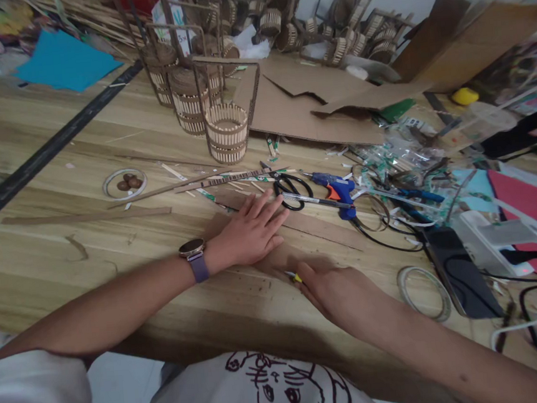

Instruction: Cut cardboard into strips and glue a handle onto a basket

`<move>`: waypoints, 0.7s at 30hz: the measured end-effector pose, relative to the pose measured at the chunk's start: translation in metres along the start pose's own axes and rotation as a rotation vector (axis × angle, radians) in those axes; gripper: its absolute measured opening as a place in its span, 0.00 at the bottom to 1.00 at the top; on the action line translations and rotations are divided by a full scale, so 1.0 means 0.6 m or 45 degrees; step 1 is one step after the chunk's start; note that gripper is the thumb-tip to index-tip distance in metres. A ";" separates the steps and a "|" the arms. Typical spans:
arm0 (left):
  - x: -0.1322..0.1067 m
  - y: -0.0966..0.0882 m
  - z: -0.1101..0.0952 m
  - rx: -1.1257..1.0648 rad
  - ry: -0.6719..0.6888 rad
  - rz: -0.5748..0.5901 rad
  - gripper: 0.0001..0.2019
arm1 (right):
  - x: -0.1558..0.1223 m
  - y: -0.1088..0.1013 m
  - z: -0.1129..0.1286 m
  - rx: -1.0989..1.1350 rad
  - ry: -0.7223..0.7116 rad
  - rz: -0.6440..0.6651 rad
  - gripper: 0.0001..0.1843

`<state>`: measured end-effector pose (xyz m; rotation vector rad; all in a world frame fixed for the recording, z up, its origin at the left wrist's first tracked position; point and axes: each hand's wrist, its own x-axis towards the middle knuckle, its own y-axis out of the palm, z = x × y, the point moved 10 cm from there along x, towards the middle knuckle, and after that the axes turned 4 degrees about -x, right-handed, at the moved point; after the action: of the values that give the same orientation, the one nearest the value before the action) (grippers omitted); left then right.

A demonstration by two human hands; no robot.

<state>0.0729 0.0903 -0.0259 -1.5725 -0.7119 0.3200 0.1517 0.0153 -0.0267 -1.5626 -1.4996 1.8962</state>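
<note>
My left hand (pixel 251 231) lies flat with its fingers spread, pressing on a thin brown strip of cardboard (pixel 322 231) on the wooden table. Just right of it and nearer to me, my right hand (pixel 337 289) is closed around a small yellow cutter knife (pixel 297 277). The blade points left, and its tip is at the brown material beside my left palm; whether it touches cannot be made out. Most of the knife's handle is hidden in my fist. Beyond my left fingertips lie black-handled scissors (pixel 301 183) and a blue glue gun (pixel 341 192).
A small slatted basket (pixel 227 133) with a tall handle stands at the back, near several similar ones. Cardboard sheets (pixel 302 107) lie behind. To the right are a phone (pixel 460 272), a tape roll (pixel 424 293), cables and scraps. A ring (pixel 125 184) encircles brown nuts or beads on the left.
</note>
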 end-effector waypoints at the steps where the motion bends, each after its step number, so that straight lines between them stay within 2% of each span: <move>1: 0.000 0.000 0.000 0.000 -0.002 0.005 0.28 | 0.000 -0.001 0.001 -0.006 -0.001 0.004 0.09; 17: 0.002 0.001 0.000 -0.014 -0.015 0.032 0.29 | 0.007 -0.014 0.013 0.023 0.021 0.146 0.14; 21: 0.002 0.001 0.000 -0.014 -0.015 0.045 0.28 | 0.012 -0.027 0.017 0.025 -0.003 0.132 0.17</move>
<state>0.0743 0.0910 -0.0261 -1.5960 -0.6966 0.3528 0.1344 0.0222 -0.0183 -1.6598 -1.4220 1.9622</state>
